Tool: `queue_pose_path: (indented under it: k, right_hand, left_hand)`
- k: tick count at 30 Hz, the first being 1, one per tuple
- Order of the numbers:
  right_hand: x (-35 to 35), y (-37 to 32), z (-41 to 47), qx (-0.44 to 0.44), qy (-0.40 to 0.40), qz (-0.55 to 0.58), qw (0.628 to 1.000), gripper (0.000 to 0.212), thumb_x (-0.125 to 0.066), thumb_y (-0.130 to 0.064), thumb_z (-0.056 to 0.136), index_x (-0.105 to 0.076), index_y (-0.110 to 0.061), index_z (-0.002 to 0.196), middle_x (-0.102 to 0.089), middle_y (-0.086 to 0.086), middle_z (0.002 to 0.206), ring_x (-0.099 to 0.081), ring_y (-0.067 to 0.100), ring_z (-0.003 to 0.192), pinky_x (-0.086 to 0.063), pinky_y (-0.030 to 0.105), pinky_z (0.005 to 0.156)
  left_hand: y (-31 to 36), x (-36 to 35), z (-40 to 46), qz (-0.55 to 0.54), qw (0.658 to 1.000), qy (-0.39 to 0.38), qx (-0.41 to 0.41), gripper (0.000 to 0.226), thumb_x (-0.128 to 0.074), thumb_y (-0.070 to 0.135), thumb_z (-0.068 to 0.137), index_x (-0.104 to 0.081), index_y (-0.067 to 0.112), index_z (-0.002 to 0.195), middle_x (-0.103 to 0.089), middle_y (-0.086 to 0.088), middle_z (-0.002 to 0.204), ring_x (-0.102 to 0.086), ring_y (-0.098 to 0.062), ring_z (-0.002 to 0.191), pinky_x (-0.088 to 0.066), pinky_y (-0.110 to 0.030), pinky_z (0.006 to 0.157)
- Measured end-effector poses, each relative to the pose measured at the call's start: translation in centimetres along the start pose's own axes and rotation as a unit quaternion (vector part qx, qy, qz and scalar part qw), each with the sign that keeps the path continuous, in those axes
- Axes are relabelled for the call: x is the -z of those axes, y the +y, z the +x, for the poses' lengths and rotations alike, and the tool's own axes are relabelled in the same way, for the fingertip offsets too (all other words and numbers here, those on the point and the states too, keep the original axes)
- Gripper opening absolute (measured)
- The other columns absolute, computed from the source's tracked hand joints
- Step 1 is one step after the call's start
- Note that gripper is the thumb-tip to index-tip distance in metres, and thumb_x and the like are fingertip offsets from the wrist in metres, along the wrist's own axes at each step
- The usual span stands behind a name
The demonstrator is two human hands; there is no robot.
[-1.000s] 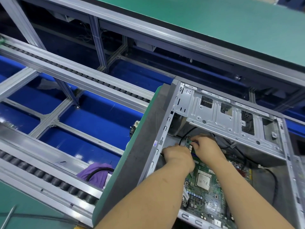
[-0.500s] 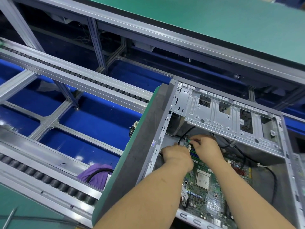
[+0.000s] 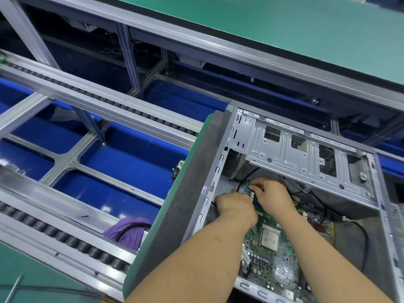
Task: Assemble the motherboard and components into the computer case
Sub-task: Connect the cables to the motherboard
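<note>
Motherboard (image 3: 271, 254) lies flat inside the open computer case (image 3: 306, 154), which rests on the green worktop (image 3: 166, 219). Right hand (image 3: 274, 196) pinches a small part, too small to identify, at the board's far corner; left hand (image 3: 235, 206) curls at the board's left edge, its grip hidden. Steady the board and press straight down, keeping the black cable (image 3: 363, 235) out from under. Count: one board, one case, one processor (image 3: 270, 238), two hands.

A green motherboard (image 3: 271, 265) (silver square at centre) lies in a grey case (image 3: 306, 154); purple cloth (image 3: 129, 228), blue conveyor floor (image 3: 131, 156).
</note>
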State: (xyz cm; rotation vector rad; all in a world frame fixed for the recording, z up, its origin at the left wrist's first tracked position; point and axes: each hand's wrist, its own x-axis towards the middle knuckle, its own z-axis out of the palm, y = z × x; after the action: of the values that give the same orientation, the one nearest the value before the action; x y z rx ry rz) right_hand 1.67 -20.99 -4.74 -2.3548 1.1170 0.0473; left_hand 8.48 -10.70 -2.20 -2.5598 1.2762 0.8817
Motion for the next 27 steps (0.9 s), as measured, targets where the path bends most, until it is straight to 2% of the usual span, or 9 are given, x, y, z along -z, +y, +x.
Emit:
queue_pose_path:
  k: [4,9,14,18,21,27]
  right_hand:
    - [0.0,-0.2,0.1,0.005,0.003,0.0,1.0,0.025,-0.059,-0.023,0.103,-0.071,-0.013,0.122,-0.073,0.008,0.116,-0.066,0.025,0.103,-0.049,0.027,0.084]
    - [-0.1,-0.7,0.4,-0.003,-0.002,-0.017,1.0,0.023,-0.058,-0.021,0.103,-0.071,-0.012,0.12,-0.073,0.012,0.113,-0.067,0.029,0.099,-0.054,0.034,0.086]
    - [0.0,0.0,0.3,-0.011,0.007,0.0,1.0,0.021,-0.06,-0.021,0.102,-0.072,-0.013,0.117,-0.073,0.011,0.113,-0.067,0.027,0.098,-0.053,0.032,0.086]
    - [0.3,0.4,0.4,0.0,-0.009,-0.023,1.0,0.025,-0.059,-0.023,0.103,-0.07,-0.015,0.124,-0.073,0.009,0.115,-0.067,0.025,0.096,-0.05,0.027,0.081]
    - [0.4,0.6,0.3,0.012,-0.023,-0.043,0.999,0.028,-0.057,-0.024,0.104,-0.068,-0.017,0.129,-0.074,0.008,0.117,-0.068,0.023,0.096,-0.052,0.027,0.083]
    - [0.5,0.6,0.3,0.025,-0.025,-0.072,0.997,0.03,-0.058,-0.023,0.102,-0.067,-0.018,0.13,-0.075,0.008,0.106,-0.069,0.023,0.088,-0.054,0.028,0.078]
  left_hand:
    - [0.0,0.1,-0.1,-0.002,1.0,-0.002,-0.001,0.042,-0.051,0.033,0.092,-0.051,0.013,0.129,-0.058,-0.006,0.125,-0.057,-0.027,0.112,-0.041,-0.037,0.085]
    - [0.0,0.1,-0.1,-0.005,1.0,-0.006,-0.003,0.041,-0.052,0.031,0.091,-0.052,0.013,0.128,-0.058,-0.007,0.125,-0.057,-0.027,0.112,-0.042,-0.038,0.086]
    - [0.0,0.0,0.0,-0.001,1.0,-0.002,-0.002,0.045,-0.051,0.036,0.092,-0.05,0.013,0.131,-0.057,-0.007,0.127,-0.056,-0.027,0.113,-0.042,-0.038,0.086]
    - [0.0,0.1,0.1,-0.002,1.0,-0.002,-0.004,0.048,-0.051,0.037,0.093,-0.048,0.012,0.134,-0.055,-0.007,0.13,-0.055,-0.027,0.116,-0.042,-0.038,0.087]
    - [0.0,0.2,0.0,-0.002,1.0,-0.003,-0.006,0.048,-0.051,0.036,0.093,-0.048,0.012,0.134,-0.055,-0.006,0.13,-0.055,-0.027,0.116,-0.041,-0.037,0.086]
    - [0.0,0.2,0.0,-0.004,1.0,0.0,-0.008,0.046,-0.051,0.035,0.092,-0.049,0.013,0.133,-0.056,-0.006,0.129,-0.056,-0.027,0.115,-0.041,-0.037,0.086]
